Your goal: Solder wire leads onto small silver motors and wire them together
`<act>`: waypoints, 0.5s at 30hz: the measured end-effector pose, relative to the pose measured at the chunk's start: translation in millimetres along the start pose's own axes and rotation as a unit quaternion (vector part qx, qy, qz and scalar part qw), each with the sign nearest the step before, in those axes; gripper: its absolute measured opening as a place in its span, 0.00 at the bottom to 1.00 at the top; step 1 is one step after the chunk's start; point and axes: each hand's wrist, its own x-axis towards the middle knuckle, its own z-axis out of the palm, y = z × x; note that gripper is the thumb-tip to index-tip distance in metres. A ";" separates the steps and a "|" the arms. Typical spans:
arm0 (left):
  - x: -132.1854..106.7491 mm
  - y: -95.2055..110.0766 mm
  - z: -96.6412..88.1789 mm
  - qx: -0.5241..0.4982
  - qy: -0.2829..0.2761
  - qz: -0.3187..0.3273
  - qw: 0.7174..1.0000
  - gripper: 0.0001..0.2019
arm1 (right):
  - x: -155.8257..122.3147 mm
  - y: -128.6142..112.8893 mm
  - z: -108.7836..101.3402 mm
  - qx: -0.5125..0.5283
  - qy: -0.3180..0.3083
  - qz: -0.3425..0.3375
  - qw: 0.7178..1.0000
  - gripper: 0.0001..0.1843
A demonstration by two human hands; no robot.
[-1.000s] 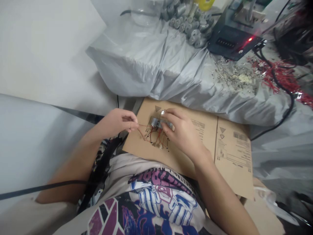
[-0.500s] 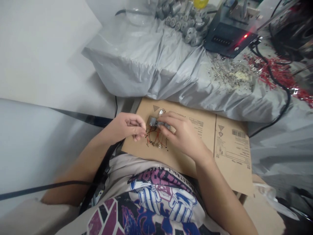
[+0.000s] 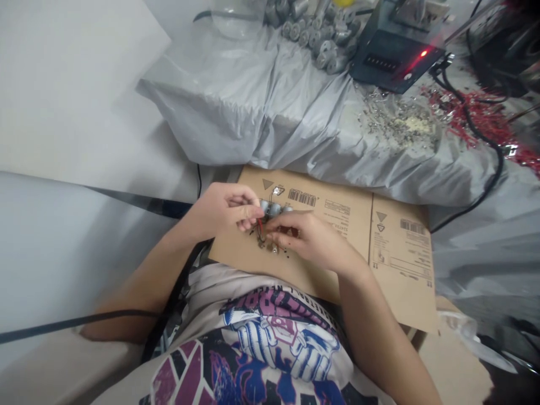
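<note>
Several small silver motors (image 3: 275, 209) lie in a row on the cardboard (image 3: 320, 264) in front of me. My left hand (image 3: 236, 209) is closed in a pinch on red and black wires (image 3: 260, 225) just in front of the motors. From the other side my right hand (image 3: 306, 233) reaches in, fingers bent together at the same wires and partly covering the motors. Which strand each hand grips is too small to make out. Little metal bits (image 3: 275, 248) rest at the near ends of the wires, and another shiny bit (image 3: 277, 191) lies beyond the motors.
Behind the cardboard is a bench covered in grey plastic sheet (image 3: 236, 112). On it are a pile of motors (image 3: 324, 42), a dark box (image 3: 383, 56) with a red light, metal scraps (image 3: 400, 126) and red wire pieces (image 3: 468, 115). A black cable (image 3: 498, 163) hangs over its edge.
My left hand has moved right to the wires. My right hand has come off the motors and down to the wires, leaving more of the motor row visible.
</note>
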 end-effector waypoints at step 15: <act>-18.4 -16.7 -36.9 0.175 -0.080 -0.130 0.973 0.16 | 24.5 -6.4 26.0 -0.218 -0.040 -0.041 0.974 0.15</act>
